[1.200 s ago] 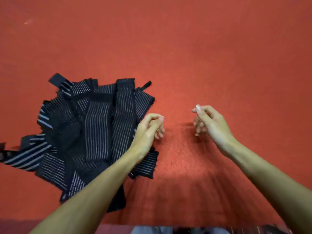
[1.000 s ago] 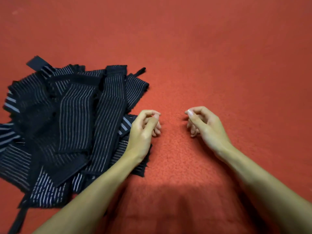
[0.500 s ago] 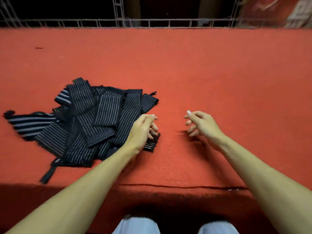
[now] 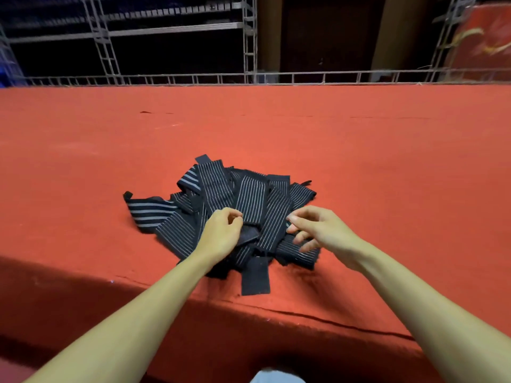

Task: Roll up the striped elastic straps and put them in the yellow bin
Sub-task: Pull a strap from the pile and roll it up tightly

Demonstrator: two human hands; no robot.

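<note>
A heap of black elastic straps with thin white stripes [image 4: 249, 200] lies on the red table near its front edge. One plain black strap end [image 4: 255, 277] sticks out toward me. My left hand [image 4: 221, 234] hovers over the front of the heap with curled fingers. Whether it pinches a strap is hidden by the hand itself. My right hand [image 4: 315, 229] rests on the heap's right side. Its fingers are spread and loosely bent, and the fingertips touch a strap. No yellow bin is in view.
The red felt-covered table [image 4: 387, 167] stretches wide to the left, right and back. Its front edge [image 4: 304, 316] runs just below the heap. A metal truss rail [image 4: 249, 77] lines the far edge, with dark racks behind.
The view has tilted up and the heap now sits centred. Both hands have moved onto the heap. The right hand came in from the bare felt at the right.
</note>
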